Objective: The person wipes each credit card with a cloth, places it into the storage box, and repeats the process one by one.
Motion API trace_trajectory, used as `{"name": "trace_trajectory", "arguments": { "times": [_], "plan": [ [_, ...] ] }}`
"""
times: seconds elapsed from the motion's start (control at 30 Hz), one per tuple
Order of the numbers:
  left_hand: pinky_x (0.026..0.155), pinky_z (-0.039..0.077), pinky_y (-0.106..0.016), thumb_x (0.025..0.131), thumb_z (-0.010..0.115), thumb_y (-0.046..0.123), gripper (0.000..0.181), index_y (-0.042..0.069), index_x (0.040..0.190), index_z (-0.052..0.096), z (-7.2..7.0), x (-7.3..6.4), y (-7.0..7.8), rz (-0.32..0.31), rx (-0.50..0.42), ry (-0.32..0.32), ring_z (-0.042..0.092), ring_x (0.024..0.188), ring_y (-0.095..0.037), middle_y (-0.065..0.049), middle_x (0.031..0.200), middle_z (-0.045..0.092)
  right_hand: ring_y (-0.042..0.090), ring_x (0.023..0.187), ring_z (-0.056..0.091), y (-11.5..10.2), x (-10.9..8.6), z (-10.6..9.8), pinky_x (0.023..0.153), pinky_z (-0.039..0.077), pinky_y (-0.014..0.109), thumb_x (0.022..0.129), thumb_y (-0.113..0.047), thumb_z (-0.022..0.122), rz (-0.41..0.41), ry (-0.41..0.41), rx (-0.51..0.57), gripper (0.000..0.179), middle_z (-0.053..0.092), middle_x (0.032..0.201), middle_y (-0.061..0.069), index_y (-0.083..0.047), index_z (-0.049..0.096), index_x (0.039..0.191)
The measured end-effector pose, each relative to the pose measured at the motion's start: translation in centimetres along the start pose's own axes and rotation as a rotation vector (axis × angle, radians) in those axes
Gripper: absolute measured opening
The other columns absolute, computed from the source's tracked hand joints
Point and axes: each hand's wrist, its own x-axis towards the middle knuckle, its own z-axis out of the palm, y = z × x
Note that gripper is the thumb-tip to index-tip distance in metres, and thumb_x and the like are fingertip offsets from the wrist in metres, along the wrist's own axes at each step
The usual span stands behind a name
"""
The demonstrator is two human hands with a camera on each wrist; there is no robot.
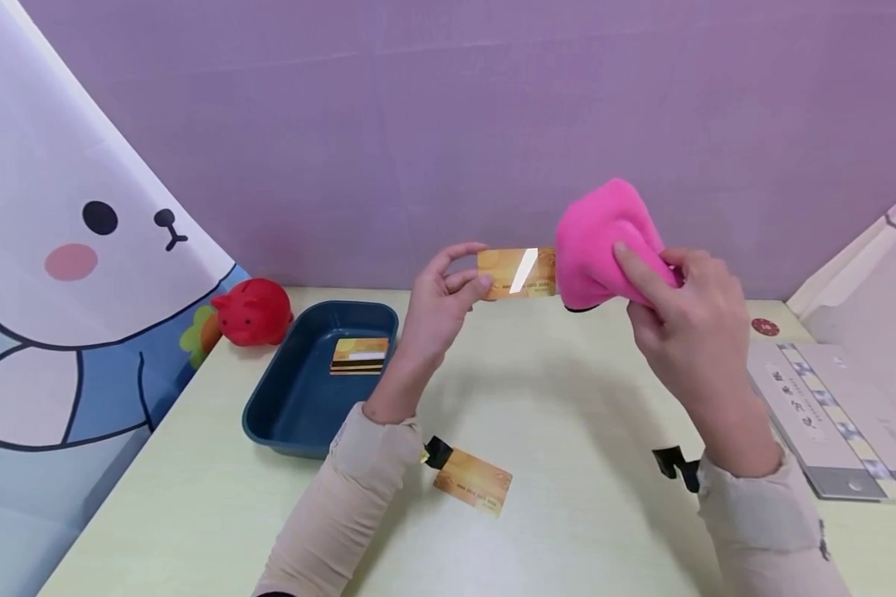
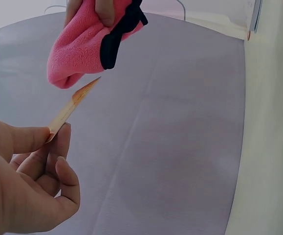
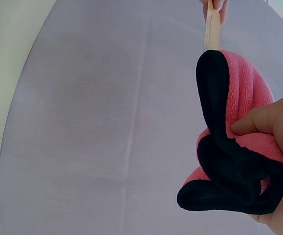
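Between thumb and fingers my left hand point(image 1: 442, 303) pinches a gold bank card point(image 1: 515, 274) by its left end, held up above the table. A strip of glare crosses the card's face. My right hand point(image 1: 690, 323) grips a bunched pink cloth point(image 1: 605, 240) with a black border point(image 3: 214, 98). The cloth overlaps the card's right end in the head view; in the left wrist view the card's tip point(image 2: 95, 82) points up just below the cloth. Below, another gold card point(image 1: 474, 481) lies on the table near my left sleeve.
A dark blue tray point(image 1: 269, 406) at left holds a small stack of gold cards point(image 1: 359, 355). Behind it sits a red piggy bank point(image 1: 254, 312). A grey box point(image 1: 829, 414) and a round red chip point(image 1: 765, 327) lie at right. A purple cloth backdrop point(image 1: 418, 149) rises behind the table.
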Motion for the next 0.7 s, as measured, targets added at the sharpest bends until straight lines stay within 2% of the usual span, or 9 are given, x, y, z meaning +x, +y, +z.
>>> {"name": "trace_trajectory", "arguments": {
  "times": [0.13,0.23,0.5,0.7],
  "plan": [
    [0.069,0.042,-0.027,0.096,0.067,0.009,0.035,0.015,0.130,0.060,0.09,-0.07,-0.08,0.000,-0.003,-0.005,0.069,0.077,-0.010,-0.003,0.089,0.076,0.047,0.087,0.054,-0.08,0.04,-0.11,0.062,0.037,0.056,0.087,-0.003,0.051,-0.004,0.006,0.001,0.046,0.060,0.103,0.032,-0.019,0.071,0.126],
    [0.069,0.042,-0.028,0.096,0.067,0.008,0.035,0.014,0.130,0.060,0.21,-0.12,-0.13,-0.004,-0.009,-0.008,0.069,0.077,-0.010,-0.003,0.088,0.075,0.047,0.087,0.054,-0.17,0.04,-0.14,0.063,0.037,0.056,0.088,-0.004,0.052,-0.006,0.010,0.007,0.045,0.060,0.103,0.033,-0.019,0.071,0.126],
    [0.068,0.040,-0.027,0.096,0.067,0.008,0.035,0.014,0.130,0.059,0.43,-0.30,-0.19,-0.010,0.004,-0.003,0.067,0.076,-0.010,-0.020,0.102,0.075,0.046,0.084,0.054,-0.63,-0.02,0.04,0.066,0.039,0.057,0.086,-0.002,0.053,-0.049,0.019,0.051,0.045,0.061,0.098,0.031,-0.019,0.073,0.122],
    [0.067,0.041,-0.026,0.096,0.066,0.008,0.034,0.013,0.130,0.059,0.63,-0.39,-0.11,-0.001,0.006,-0.004,0.067,0.076,-0.010,-0.021,0.104,0.074,0.045,0.083,0.053,-0.96,-0.13,0.06,0.066,0.038,0.055,0.086,-0.002,0.053,-0.049,0.008,0.050,0.045,0.061,0.099,0.030,-0.019,0.073,0.123]
  ]
}}
